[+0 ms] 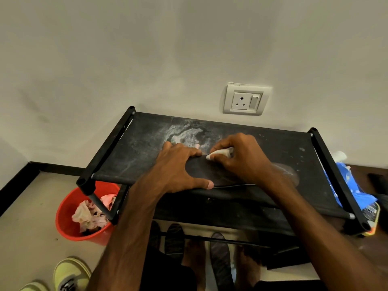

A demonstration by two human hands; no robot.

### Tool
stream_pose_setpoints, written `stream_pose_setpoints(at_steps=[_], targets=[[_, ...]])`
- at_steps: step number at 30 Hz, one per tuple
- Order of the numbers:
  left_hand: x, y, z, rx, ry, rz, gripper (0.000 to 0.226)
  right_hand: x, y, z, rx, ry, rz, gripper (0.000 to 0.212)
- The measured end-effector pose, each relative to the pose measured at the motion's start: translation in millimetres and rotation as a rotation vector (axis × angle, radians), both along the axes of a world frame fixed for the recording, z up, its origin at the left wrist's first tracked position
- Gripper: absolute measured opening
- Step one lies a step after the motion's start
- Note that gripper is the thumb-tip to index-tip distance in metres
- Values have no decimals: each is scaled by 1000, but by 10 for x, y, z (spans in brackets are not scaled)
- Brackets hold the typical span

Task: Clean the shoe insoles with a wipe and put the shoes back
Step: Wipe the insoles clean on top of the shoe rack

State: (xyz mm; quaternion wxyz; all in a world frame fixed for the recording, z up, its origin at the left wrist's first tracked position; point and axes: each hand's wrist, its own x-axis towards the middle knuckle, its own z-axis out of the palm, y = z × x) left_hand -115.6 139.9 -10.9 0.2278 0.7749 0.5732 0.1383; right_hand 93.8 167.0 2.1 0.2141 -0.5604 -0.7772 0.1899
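A dark insole (204,174) lies on the dusty black fabric top of a shoe rack (138,143). My left hand (178,166) presses flat on the insole's left end, fingers spread and thumb along its near edge. My right hand (241,158) grips a folded white wipe (220,153) and holds it against the insole's far edge. More dark insoles (220,257) lie on the floor below the rack, near my bare feet. A pair of yellow-green shoes (71,274) stands on the floor at the bottom left.
A red bucket (69,219) with crumpled used wipes sits under the rack's left corner. A blue wipe packet (348,185) lies beyond the rack's right rail. A wall socket (244,100) is behind the rack. A dark object lies at the far right.
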Motion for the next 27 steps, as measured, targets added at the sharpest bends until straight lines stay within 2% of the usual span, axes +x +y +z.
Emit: stream_pose_setpoints(at_steps=[4, 8, 12, 19, 23, 27], targets=[[9, 5, -6, -20, 3, 17, 90, -62, 29, -25, 10, -64, 1, 12], [7, 8, -19, -33, -17, 32, 90, -115, 19, -16, 1, -111, 91, 16], [9, 24, -35, -35, 5, 32, 90, -101, -12, 79, -104, -114, 202, 16], [42, 43, -44, -29, 44, 10, 97, 22, -144, 292, -290, -255, 274, 17], [16, 59, -32, -36, 30, 8, 90, -38, -165, 243, -176, -356, 187, 18], [19, 36, -24, -46, 2, 12, 86, -98, -106, 100, -30, -353, 66, 17]])
